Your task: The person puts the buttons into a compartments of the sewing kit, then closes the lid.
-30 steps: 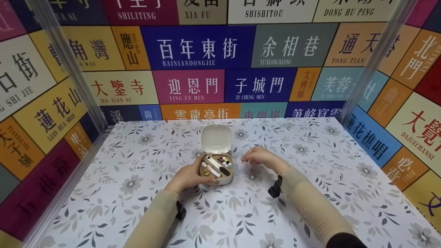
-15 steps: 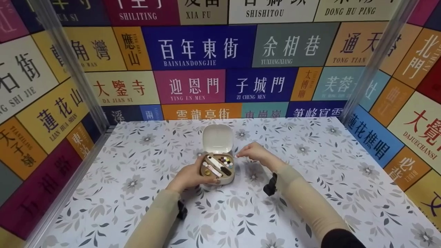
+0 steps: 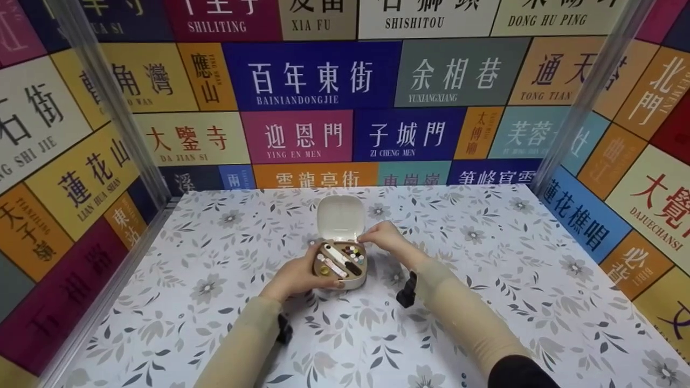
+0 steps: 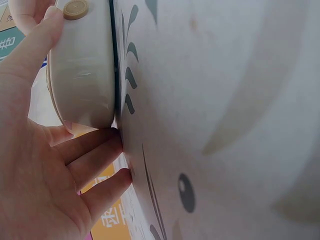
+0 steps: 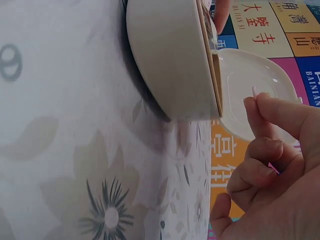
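An open cream sewing box [image 3: 354, 282] sits on the table, its lid [image 3: 340, 216] raised at the back. Inside lie a white-and-black tool [image 3: 342, 258], a pale pink strip [image 3: 335, 267], a gold round piece [image 3: 324, 270] and several small coloured round pieces [image 3: 354, 251]. My left hand [image 3: 294, 277] grips the box from the left, thumb at the front by a tan button-like catch [image 4: 76, 9]. At the back right corner, my right hand [image 3: 384, 237] pinches a tiny thin pale piece [image 5: 254, 91] between thumb and forefinger, in front of the lid. Its full shape is hidden.
The table [image 3: 215, 323] wears a white cloth with grey flowers and leaves. Walls of coloured sign panels [image 3: 307, 75] stand behind and at both sides, with clear corner posts [image 3: 571, 97].
My right hand has moved left, from apart on the right side to the box's back right corner near the lid hinge. My left hand keeps its hold on the box.
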{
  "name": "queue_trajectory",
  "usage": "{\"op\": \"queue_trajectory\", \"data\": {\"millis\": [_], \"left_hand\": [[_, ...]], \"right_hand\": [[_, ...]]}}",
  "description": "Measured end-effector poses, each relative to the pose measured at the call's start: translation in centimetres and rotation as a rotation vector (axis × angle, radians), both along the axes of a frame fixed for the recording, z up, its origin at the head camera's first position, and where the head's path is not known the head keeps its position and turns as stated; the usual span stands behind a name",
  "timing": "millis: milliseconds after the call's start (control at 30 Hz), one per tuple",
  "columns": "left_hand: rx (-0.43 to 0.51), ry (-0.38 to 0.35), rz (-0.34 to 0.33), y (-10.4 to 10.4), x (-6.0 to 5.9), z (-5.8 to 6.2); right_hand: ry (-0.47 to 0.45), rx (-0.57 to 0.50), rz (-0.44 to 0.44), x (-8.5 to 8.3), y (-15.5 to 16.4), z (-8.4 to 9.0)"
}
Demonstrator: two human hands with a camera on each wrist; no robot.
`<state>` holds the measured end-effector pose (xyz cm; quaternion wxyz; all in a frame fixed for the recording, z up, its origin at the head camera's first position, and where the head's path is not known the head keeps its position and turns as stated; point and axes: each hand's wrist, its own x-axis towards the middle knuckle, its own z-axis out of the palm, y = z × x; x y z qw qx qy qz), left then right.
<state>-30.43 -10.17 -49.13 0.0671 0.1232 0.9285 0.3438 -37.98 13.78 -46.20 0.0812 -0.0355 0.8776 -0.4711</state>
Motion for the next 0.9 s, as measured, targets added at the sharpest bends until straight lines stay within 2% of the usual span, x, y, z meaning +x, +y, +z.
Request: {"op": "queue_trajectory", "data": {"millis": [167,300,600,900], "left_hand": [[-0.005,-0.004,-0.002,0.0,0.0,0.0],[-0.007,-0.005,0.002,-0.1,0.1,0.1],[0.006,-0.006,0.006,-0.1,0.2,0.2],[-0.018,0.032,-0.025,-0.3,0.0,0.0]], "right_hand": [[0.015,-0.009,-0.032,0.2,-1.2,0.0],[0.057,-0.003,-0.018,0.4,-1.9,-0.2],[0.091,0.127,0.016,0.4,-3.3,-0.1],[0.166,0.271,0.029,0.2,-4.2,-0.6]]}}
